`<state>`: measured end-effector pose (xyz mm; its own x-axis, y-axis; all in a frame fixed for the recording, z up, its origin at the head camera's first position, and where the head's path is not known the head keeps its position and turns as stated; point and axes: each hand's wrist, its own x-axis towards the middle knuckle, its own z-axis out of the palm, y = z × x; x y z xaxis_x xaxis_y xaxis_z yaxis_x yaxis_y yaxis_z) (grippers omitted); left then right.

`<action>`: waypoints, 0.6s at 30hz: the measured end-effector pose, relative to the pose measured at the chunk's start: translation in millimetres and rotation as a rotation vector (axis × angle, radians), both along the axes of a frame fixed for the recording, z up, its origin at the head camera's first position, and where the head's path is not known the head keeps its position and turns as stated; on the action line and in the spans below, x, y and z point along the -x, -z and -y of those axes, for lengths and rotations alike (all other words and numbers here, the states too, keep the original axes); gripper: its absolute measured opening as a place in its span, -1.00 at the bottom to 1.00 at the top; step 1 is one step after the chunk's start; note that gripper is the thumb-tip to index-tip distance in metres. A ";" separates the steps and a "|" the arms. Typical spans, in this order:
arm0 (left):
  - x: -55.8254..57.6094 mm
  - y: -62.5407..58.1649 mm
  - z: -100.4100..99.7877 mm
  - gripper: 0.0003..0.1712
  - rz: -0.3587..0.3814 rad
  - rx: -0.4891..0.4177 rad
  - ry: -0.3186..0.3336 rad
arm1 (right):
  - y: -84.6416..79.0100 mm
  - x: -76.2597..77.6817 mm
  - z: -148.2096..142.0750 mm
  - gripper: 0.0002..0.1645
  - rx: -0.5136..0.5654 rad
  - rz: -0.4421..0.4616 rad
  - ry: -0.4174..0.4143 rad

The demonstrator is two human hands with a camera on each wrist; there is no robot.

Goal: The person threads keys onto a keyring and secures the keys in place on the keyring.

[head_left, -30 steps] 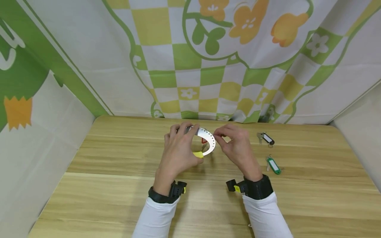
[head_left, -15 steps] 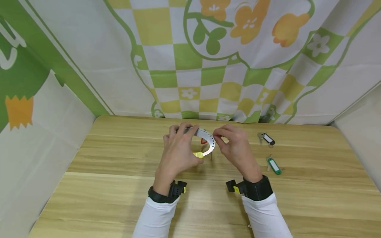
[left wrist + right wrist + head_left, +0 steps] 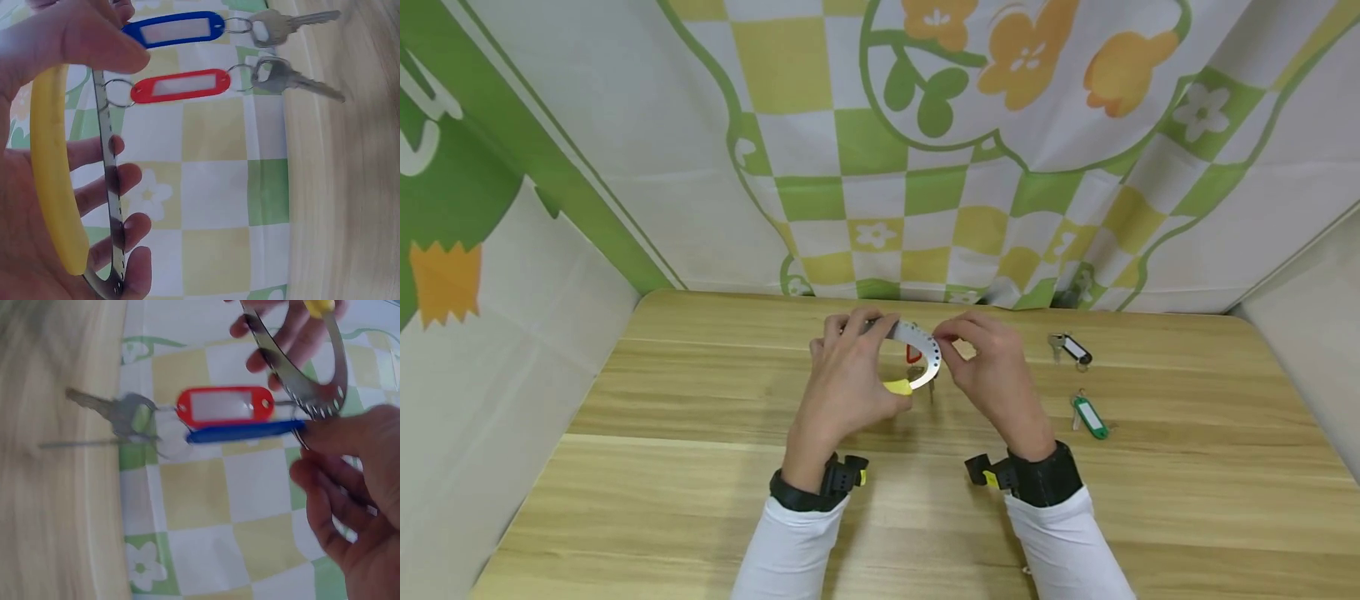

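Observation:
My left hand (image 3: 850,379) grips a curved metal band (image 3: 931,362) with a row of small holes and a yellow handle (image 3: 56,169), held above the table. From the band a red key tag (image 3: 181,86) hangs by a ring, a key (image 3: 275,78) at its lower end. At the band's holed edge, my right hand (image 3: 992,367) pinches the ring end of a blue key tag (image 3: 244,431), which carries another key (image 3: 272,28). Its ring is mostly hidden by the fingers, so whether it passes through a hole I cannot tell.
On the wooden table (image 3: 685,483), right of my hands, lie a black-framed key tag (image 3: 1077,350) and a green key tag (image 3: 1090,418), both with keys. A small light thing (image 3: 1027,571) shows beside my right sleeve. A patterned curtain (image 3: 925,225) hangs behind the table.
Both hands shift very slightly left with the metal band, and it turns a little. The right fingers stay pinched at its edge. The tags on the table have not moved.

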<state>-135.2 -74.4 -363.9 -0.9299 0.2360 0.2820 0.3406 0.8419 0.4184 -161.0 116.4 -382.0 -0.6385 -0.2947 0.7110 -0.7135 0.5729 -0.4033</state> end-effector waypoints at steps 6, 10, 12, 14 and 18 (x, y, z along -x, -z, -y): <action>0.4 -0.6 -3.9 0.15 -0.023 -0.026 -0.041 | 3.7 0.5 4.0 -0.91 0.100 0.038 0.101; 0.0 -1.1 -5.4 0.15 -0.030 -0.022 -0.047 | 5.0 1.9 3.0 -0.93 0.112 0.008 0.089; 0.1 -0.9 -5.2 0.14 -0.033 -0.019 -0.039 | 4.0 2.5 2.0 -0.94 0.105 -0.007 0.066; 0.2 -0.5 -4.4 0.13 -0.036 -0.018 -0.027 | 3.2 3.2 0.6 -0.94 0.094 -0.020 0.044; 0.5 0.0 -0.9 0.09 -0.032 -0.007 0.013 | 2.7 4.8 -3.3 -0.95 0.062 -0.023 -0.018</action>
<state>-135.6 -73.5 -363.9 -0.9170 0.2464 0.3137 0.3654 0.8343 0.4129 -165.8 119.7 -384.7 -0.6170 -0.2605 0.7426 -0.7328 0.5343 -0.4214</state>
